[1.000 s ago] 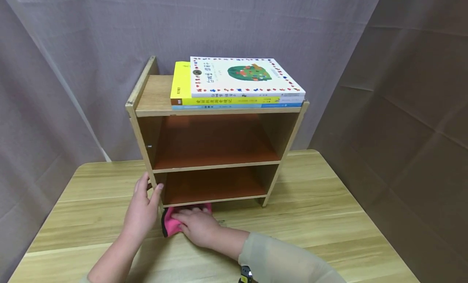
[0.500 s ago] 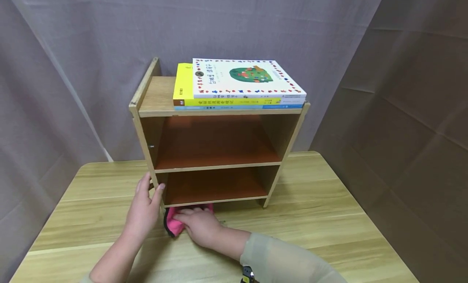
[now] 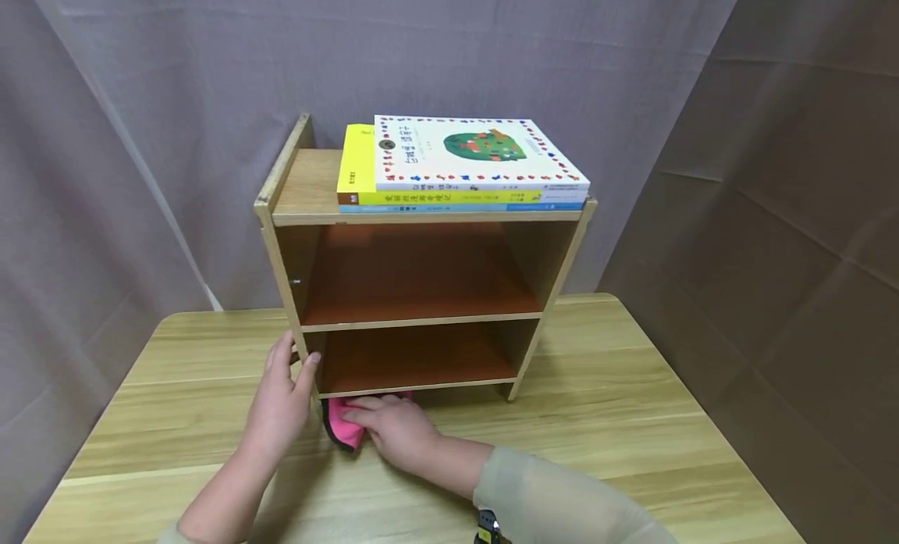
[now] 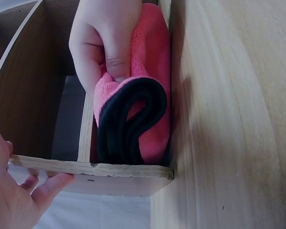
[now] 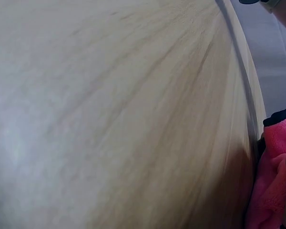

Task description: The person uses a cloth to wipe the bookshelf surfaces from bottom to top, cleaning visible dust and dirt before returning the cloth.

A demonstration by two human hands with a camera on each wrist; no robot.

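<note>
A small wooden bookshelf (image 3: 421,323) stands on the table. My left hand (image 3: 279,400) grips the lower part of its left side panel (image 4: 119,177), thumb on one face and fingers on the other. My right hand (image 3: 403,431) is at the gap under the bottom shelf, near the left leg. It holds a folded pink cloth (image 3: 344,425) with a black border (image 4: 117,129). In the left wrist view, my thumb presses into the cloth, which fills the gap between bottom shelf and tabletop. The cloth's far part is hidden beneath the shelf. The right wrist view catches only part of the cloth (image 5: 276,171).
Several books (image 3: 477,154) lie stacked on top of the bookshelf, a white one uppermost over a yellow one. The wood-grain table (image 3: 618,419) extends to both sides. Grey curtains (image 3: 211,99) hang behind and along the sides.
My right hand and the cloth have shifted slightly right, and the cloth's near edge has swung right. My left hand keeps its hold on the panel. The head view has drifted a little.
</note>
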